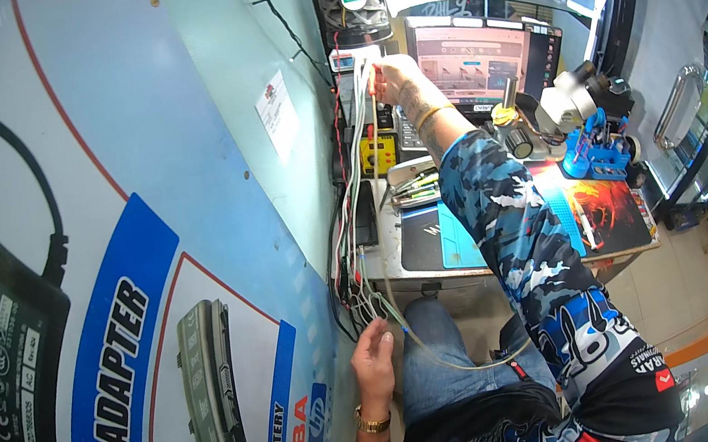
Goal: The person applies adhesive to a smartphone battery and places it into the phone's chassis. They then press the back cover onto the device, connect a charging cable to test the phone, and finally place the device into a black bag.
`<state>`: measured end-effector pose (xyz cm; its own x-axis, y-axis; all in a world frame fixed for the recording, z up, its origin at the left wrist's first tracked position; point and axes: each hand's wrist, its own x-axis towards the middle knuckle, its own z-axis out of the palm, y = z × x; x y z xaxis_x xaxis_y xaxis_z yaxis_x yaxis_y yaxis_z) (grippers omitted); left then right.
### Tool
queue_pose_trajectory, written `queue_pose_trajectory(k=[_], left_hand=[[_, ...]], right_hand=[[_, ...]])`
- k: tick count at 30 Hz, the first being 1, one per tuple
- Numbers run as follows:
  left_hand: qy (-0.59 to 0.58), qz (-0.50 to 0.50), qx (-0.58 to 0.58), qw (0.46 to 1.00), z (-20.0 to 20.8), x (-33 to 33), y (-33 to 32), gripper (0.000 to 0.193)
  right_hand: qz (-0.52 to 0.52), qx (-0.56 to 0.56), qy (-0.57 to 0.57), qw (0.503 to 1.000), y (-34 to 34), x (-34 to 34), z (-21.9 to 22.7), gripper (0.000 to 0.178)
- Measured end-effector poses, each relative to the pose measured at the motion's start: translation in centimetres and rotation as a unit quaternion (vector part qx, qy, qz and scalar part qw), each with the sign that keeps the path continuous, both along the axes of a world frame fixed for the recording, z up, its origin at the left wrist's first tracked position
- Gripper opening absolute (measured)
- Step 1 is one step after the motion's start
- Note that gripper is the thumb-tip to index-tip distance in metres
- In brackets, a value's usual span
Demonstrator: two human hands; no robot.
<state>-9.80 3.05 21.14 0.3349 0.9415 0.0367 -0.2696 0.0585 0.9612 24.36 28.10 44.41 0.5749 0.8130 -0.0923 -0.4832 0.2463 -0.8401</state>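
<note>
My right hand [393,80] reaches far up over the back of the workbench, its fingers closed around a bunch of white cables [361,76]. Beside those fingers shows a thin red-orange piece whose kind I cannot make out. The cables hang down along the wall to a tangle at the bench's left edge. Low in front of me, my left hand [373,357] is raised with nothing visible in it, its fingers apart and near the tangled cable ends [372,302]. A pale loose cable [458,365] curves from there across my lap.
On the bench [460,271] stand a laptop [476,56], a microscope [570,102], a blue tool holder [597,150] and a yellow device [380,153]. A tray of tools [415,186] lies near the blue mat [459,237]. A fan [350,0] is mounted at the back. A printed wall panel [161,341] borders the left.
</note>
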Motion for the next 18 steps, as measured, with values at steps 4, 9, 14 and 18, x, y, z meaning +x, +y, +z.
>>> queue_pose_trajectory(k=[4, 9, 14, 18], left_hand=[[0.129, 0.141, 0.227, 0.955, 6.0, -1.8, 4.6, 0.029], [-0.041, 0.176, 0.384, 0.905, 16.9, 9.1, 16.9, 0.027], [0.296, 0.212, 0.515, 0.776, 23.9, 17.6, 30.2, 0.064], [0.354, 0.046, 0.475, 0.804, 26.1, 21.3, 29.4, 0.064]], right_hand=[[0.077, 0.007, 0.034, 0.996, 3.8, -5.2, -1.5, 0.020], [0.097, 0.135, -0.124, 0.978, 2.0, 2.8, -5.2, 0.012], [0.147, -0.069, -0.204, 0.965, 2.3, 1.9, -1.7, 0.017], [0.204, -0.086, -0.285, 0.933, 4.1, 6.5, -3.6, 0.021]])
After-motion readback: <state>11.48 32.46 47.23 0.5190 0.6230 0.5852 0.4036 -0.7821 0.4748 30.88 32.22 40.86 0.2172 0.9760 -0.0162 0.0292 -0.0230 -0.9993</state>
